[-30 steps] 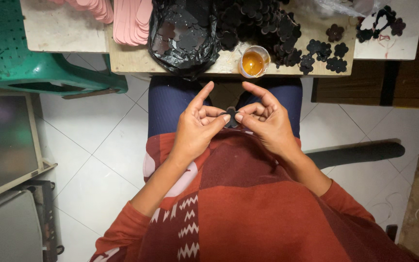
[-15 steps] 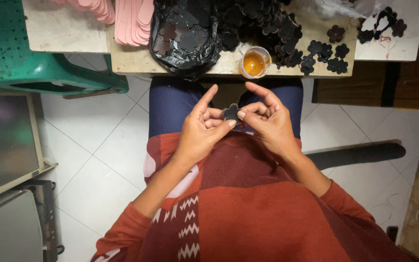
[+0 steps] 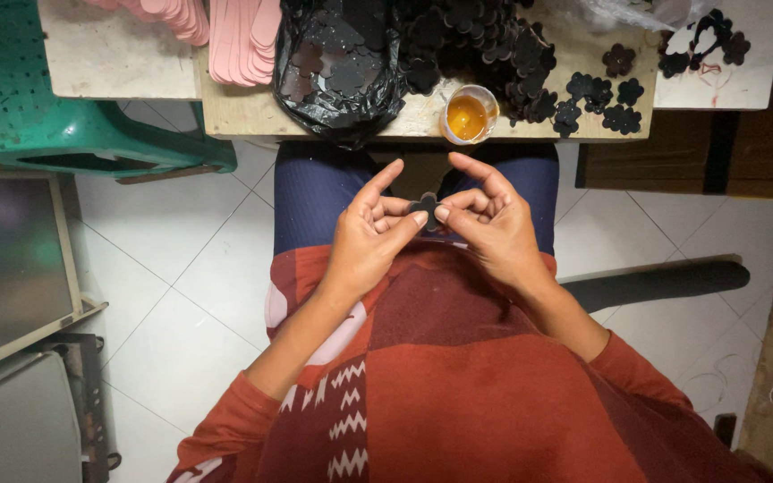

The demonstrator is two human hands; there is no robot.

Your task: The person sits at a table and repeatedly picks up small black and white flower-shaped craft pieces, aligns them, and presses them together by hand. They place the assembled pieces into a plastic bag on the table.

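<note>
Fingers of your left hand (image 3: 370, 234) and right hand (image 3: 492, 224) pinch the small black flower-shaped cutout (image 3: 424, 207); keep it steady, grip light.

Matt black flower cutout (image 3: 424, 206), foam-like and soft-edged, pinched between left hand (image 3: 370, 237) and right hand (image 3: 492, 231). Up top, the black plastic bag (image 3: 333, 67) throws glossy, crinkled highlights — the loose black flower shapes (image 3: 597, 100) beside it stay dull. Pink foam strips (image 3: 242, 38), smooth and matt. The tabletop (image 3: 252, 112) looks like bare, scuffed wood. A clear plastic cup (image 3: 468, 114) holds shiny amber liquid. Green plastic stool (image 3: 38, 107), slightly glossy — floor tiles (image 3: 172, 259) white and smooth. The red sweater (image 3: 485, 394) is soft knit cloth.
</note>
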